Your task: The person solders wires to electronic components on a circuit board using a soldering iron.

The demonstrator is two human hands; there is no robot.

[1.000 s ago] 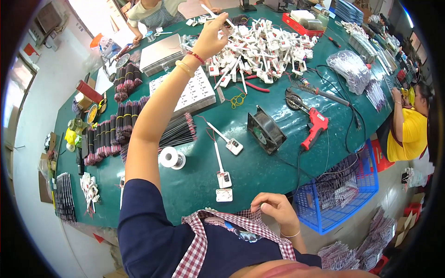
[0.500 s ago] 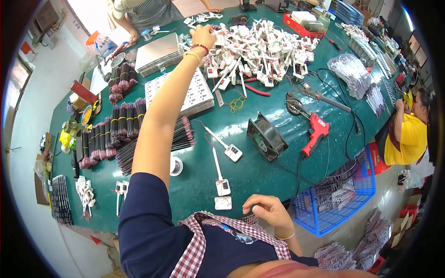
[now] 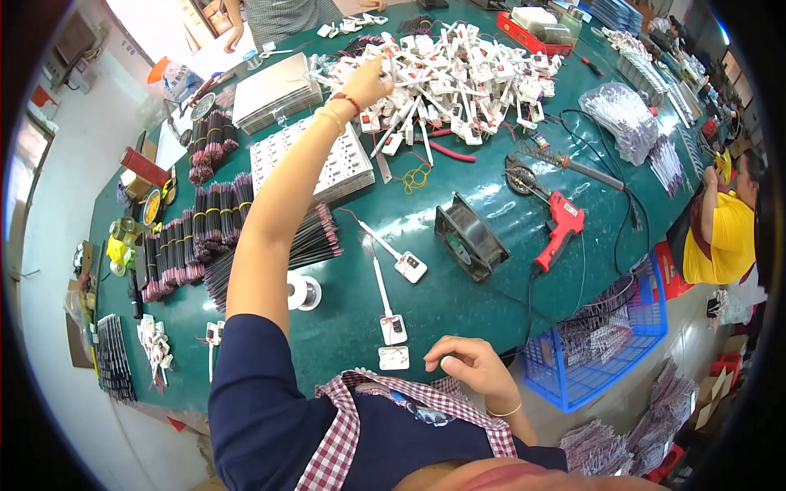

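Observation:
My left arm stretches across the green table to the left side of a big pile of white plastic pieces with sticks and red wires point(image 3: 471, 82). There my left hand point(image 3: 367, 83) has its fingers bent in among the pieces; what they grip cannot be made out. My right hand point(image 3: 475, 366) hovers at the near table edge with loosely curled fingers, thumb apart, holding nothing. Beside it lies a small white plate point(image 3: 394, 358). Just beyond are two white stick-handled pieces, one upright in line with the plate point(image 3: 393, 328) and one slanting point(image 3: 409, 266).
A black fan point(image 3: 471, 237), a red glue gun point(image 3: 565, 229) and a soldering iron point(image 3: 594, 174) with cables lie right of centre. Left stand a stack of white panels point(image 3: 360, 168), bundled dark wires point(image 3: 217, 213) and a solder spool point(image 3: 304, 291). A blue basket point(image 3: 565, 385) sits below the right edge.
My left hand has come slightly nearer and to the right within the pile, and the solder spool shows more beside my arm. My right hand stays nearly still. The person opposite has shifted.

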